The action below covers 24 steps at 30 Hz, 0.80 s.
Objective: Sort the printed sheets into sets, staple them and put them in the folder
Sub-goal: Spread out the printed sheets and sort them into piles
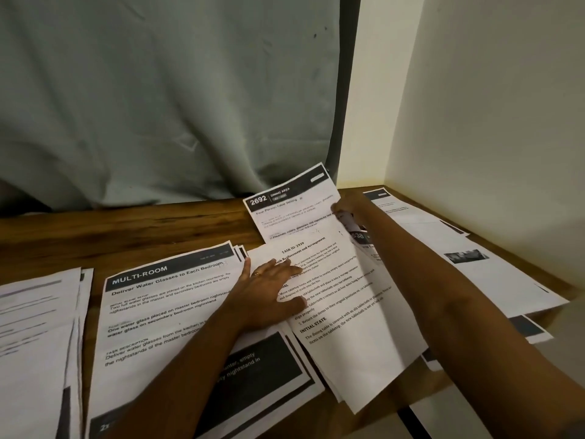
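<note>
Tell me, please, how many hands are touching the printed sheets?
2. The left hand lies flat on the TASK ID 2939 sheet; the right hand grips the raised 2692 sheet by its edge.

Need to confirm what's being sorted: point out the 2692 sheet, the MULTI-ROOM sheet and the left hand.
2692 sheet (292, 210): head view, on its title line below the dark header.
MULTI-ROOM sheet (171, 312): head view, mid-page on the printed text.
left hand (269, 293): head view, on the back of the hand.
</note>
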Motion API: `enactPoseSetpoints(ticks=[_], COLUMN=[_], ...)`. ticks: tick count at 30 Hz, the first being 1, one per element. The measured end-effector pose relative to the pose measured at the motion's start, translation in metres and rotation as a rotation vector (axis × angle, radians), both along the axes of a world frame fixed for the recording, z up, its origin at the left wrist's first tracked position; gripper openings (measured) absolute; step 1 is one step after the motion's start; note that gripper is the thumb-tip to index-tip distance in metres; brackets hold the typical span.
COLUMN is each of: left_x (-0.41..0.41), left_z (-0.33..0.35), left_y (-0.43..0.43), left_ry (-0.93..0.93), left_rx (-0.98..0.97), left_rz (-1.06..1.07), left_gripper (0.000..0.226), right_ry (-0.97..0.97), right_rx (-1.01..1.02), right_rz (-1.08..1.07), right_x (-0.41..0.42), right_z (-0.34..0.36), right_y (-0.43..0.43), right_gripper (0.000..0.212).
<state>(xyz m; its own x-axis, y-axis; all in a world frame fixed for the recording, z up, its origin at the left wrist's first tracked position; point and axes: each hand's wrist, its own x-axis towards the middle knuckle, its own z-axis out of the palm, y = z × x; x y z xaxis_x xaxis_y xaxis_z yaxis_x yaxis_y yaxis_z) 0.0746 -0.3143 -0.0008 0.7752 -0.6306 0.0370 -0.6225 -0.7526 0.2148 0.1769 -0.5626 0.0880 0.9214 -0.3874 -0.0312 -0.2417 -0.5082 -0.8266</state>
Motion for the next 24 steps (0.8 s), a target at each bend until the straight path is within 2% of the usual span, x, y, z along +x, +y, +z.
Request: enactPoseSetpoints(ticks=[7, 11, 13, 15, 17, 19, 21, 24], left_x=[-0.002, -0.004, -0.006, -0.009, -0.013, -0.017, -0.021, -0.019], left_z=[0.000, 0.000, 0.001, 0.002, 0.004, 0.006, 0.008, 0.007], left_y=[0.001, 0.001, 0.001, 0.001, 0.001, 0.002, 0.003, 0.003], left_ry=[0.021, 0.008, 0.018, 0.048, 0.063, 0.094, 0.147, 0.154], left_rx=[-0.057, -0.079, -0.111, -0.171, -0.289, -0.434, -0.583, -0.806], left_rz=[0.015, 0.017, 0.023, 0.044, 0.065, 0.124, 0.212, 0.300], left_gripper=[0.079, 0.077, 0.074, 0.083, 0.103, 0.103, 0.101, 0.113], right_ry=[-0.442, -0.660, -0.737, -0.787, -0.758, -0.649, -0.499, -0.257], right_rx=[0.086, 0.167, 0.274, 0.404, 0.521, 0.534, 0.425, 0.145], right_rz=[-0.162, -0.291, -0.359, -0.431, -0.433, -0.390, -0.310, -0.154], right_x=[-0.008, -0.018, -0.025, -0.033, -0.041, -0.049, -0.059, -0.078], right_z=[0.034, 0.056, 0.067, 0.079, 0.089, 0.092, 0.089, 0.072], right_y=[-0.008, -0.019, -0.025, -0.032, -0.039, -0.047, -0.054, -0.054], right_gripper=[0.010, 0.009, 0.017, 0.021, 0.017, 0.021, 0.022, 0.011])
